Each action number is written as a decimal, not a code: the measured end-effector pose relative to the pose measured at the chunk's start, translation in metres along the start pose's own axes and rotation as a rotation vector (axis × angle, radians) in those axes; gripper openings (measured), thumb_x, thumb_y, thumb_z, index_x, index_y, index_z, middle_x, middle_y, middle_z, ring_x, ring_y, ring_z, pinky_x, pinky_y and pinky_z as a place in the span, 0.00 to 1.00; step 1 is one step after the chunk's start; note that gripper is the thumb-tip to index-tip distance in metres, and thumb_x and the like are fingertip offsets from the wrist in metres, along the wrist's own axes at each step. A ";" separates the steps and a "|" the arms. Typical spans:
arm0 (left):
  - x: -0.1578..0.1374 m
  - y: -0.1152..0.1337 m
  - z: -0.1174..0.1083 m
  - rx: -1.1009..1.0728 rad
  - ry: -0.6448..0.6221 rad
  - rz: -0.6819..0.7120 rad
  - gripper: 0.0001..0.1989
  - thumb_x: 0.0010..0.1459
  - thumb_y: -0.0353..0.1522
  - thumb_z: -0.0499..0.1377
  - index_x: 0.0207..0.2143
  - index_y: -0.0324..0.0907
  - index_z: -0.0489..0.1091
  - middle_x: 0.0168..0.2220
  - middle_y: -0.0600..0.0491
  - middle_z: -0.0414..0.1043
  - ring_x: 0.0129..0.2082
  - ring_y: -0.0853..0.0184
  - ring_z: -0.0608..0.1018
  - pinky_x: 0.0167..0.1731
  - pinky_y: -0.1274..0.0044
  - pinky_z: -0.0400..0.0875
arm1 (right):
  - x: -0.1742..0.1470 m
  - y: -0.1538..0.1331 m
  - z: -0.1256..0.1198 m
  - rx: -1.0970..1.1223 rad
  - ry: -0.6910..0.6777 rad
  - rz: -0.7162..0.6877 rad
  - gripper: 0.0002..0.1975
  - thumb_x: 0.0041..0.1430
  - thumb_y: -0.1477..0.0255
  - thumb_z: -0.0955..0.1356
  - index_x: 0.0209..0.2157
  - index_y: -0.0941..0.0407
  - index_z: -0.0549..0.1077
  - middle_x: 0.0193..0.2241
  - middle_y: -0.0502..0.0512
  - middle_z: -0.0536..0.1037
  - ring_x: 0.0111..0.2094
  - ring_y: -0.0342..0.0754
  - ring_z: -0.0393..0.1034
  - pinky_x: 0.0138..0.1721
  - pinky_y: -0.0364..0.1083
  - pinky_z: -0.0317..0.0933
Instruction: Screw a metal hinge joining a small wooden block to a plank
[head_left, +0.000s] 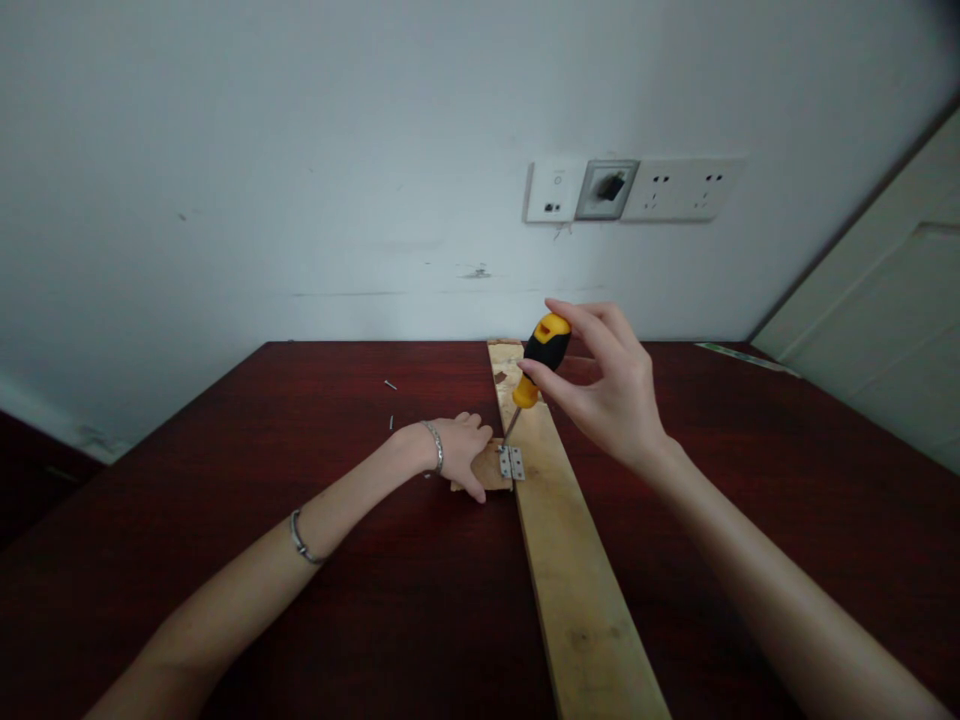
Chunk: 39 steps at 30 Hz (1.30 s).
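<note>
My right hand [611, 385] grips a yellow and black screwdriver [548, 345] by its handle, thumb on one side and fingers on the other. The shaft slants down to the upper left part of a small metal hinge [511, 462]. That hinge lies across the joint between a short wooden block [489, 468] and a long pale wooden board [574, 540]. My left hand [461, 448] lies on the block with its fingers spread, pressing it beside the hinge. Whether the tip sits in a screw head is too small to tell.
Two loose screws, one a far screw [391, 384] and one a nearer screw [391, 422], lie on the dark red tabletop [360, 590] left of the board. Behind the table rises a white wall with sockets [637, 190]. A thin strip [750, 359] lies at the back right edge.
</note>
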<state>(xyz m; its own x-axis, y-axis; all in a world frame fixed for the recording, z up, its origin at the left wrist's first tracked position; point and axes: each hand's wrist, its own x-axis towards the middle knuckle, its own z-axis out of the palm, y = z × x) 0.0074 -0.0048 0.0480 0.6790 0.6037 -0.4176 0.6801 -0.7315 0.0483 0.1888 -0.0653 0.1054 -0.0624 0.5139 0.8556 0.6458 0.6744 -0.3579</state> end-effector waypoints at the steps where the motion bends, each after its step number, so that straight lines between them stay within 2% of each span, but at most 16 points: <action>1: 0.000 0.000 -0.001 -0.001 -0.004 0.001 0.43 0.34 0.55 0.63 0.50 0.39 0.64 0.51 0.39 0.64 0.49 0.49 0.67 0.44 0.65 0.68 | 0.000 0.000 0.000 -0.006 -0.001 -0.001 0.23 0.55 0.70 0.70 0.53 0.49 0.69 0.40 0.56 0.69 0.41 0.50 0.69 0.32 0.48 0.74; 8: -0.001 -0.001 -0.002 0.006 -0.021 0.019 0.45 0.35 0.56 0.62 0.51 0.37 0.64 0.51 0.38 0.63 0.49 0.49 0.67 0.47 0.65 0.66 | 0.001 -0.001 -0.001 -0.026 0.008 -0.021 0.23 0.54 0.70 0.70 0.53 0.50 0.69 0.40 0.57 0.70 0.40 0.51 0.69 0.35 0.50 0.74; 19: -0.001 -0.002 -0.005 0.011 0.008 0.041 0.44 0.36 0.59 0.60 0.50 0.38 0.66 0.48 0.39 0.67 0.47 0.50 0.70 0.45 0.65 0.68 | 0.002 -0.001 -0.004 0.025 -0.052 -0.029 0.25 0.54 0.69 0.71 0.55 0.51 0.68 0.40 0.57 0.69 0.40 0.49 0.68 0.32 0.47 0.75; 25: -0.006 0.003 -0.015 -0.012 -0.010 0.028 0.44 0.39 0.57 0.60 0.52 0.37 0.64 0.50 0.40 0.67 0.45 0.53 0.73 0.43 0.68 0.69 | 0.004 -0.001 -0.005 -0.017 -0.104 -0.121 0.25 0.54 0.69 0.72 0.54 0.51 0.69 0.39 0.57 0.70 0.39 0.49 0.69 0.40 0.53 0.73; 28: -0.006 0.004 -0.016 -0.046 -0.028 0.033 0.41 0.41 0.54 0.61 0.51 0.36 0.63 0.48 0.41 0.70 0.43 0.55 0.74 0.42 0.70 0.69 | 0.004 0.000 -0.005 0.007 -0.122 -0.135 0.25 0.54 0.70 0.71 0.55 0.52 0.69 0.38 0.56 0.70 0.39 0.49 0.69 0.41 0.53 0.72; 34: -0.006 0.006 -0.015 -0.080 -0.044 0.003 0.39 0.41 0.51 0.62 0.50 0.35 0.63 0.47 0.40 0.72 0.42 0.54 0.76 0.39 0.72 0.68 | 0.003 0.002 -0.006 0.032 -0.119 -0.082 0.25 0.55 0.69 0.71 0.55 0.51 0.68 0.39 0.55 0.69 0.38 0.48 0.69 0.35 0.48 0.74; 39: -0.007 0.005 -0.015 -0.117 -0.061 -0.005 0.39 0.41 0.51 0.62 0.50 0.35 0.62 0.45 0.41 0.74 0.41 0.56 0.77 0.38 0.73 0.68 | 0.005 0.005 -0.009 -0.010 -0.124 -0.073 0.25 0.54 0.66 0.71 0.54 0.53 0.69 0.38 0.54 0.71 0.27 0.42 0.65 0.26 0.44 0.71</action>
<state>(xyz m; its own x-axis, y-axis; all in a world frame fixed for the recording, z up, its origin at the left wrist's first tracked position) 0.0099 -0.0079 0.0651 0.6599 0.5841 -0.4726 0.7135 -0.6843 0.1504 0.1985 -0.0640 0.1110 -0.2028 0.5253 0.8264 0.6437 0.7075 -0.2918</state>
